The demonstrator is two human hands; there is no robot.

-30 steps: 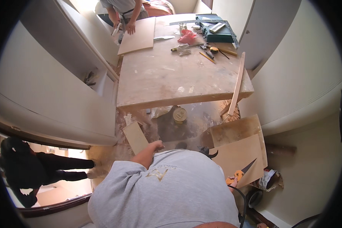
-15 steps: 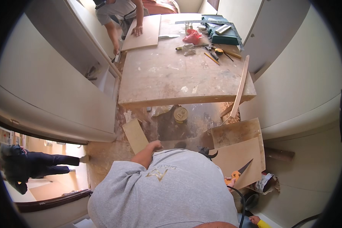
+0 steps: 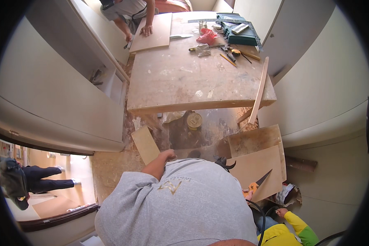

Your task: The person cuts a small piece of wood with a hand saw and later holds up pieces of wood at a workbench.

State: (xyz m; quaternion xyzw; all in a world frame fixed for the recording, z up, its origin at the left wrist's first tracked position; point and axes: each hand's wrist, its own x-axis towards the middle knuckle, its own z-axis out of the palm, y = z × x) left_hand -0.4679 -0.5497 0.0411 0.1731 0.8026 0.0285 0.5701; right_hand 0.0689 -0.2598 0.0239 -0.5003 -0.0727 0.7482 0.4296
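Observation:
In front of my grey shirt, my left hand (image 3: 167,156) is closed, its fingertips turned out of sight. Anything inside it is hidden. A narrow pale board (image 3: 145,144) stands just left of it. At my right side, my right hand (image 3: 247,195) is closed on the orange grip of a handsaw (image 3: 261,180). Its dark, tapering blade points up and to the right. Behind the blade, a large light-brown wooden sheet (image 3: 254,166) leans against an open wooden box (image 3: 256,141).
A worktable (image 3: 184,88) lies ahead with a green case (image 3: 240,35), tape measure (image 3: 235,52) and red bag (image 3: 208,36). One co-worker's hand (image 3: 146,30) presses a board at far left. A yellow-green sleeve (image 3: 297,223) is at lower right. A round tin (image 3: 194,120) stands below the table.
The yellow-sleeved person has come further into view at lower right. The far co-worker's tool hand has moved up along the board's edge. My hands and the saw have barely shifted.

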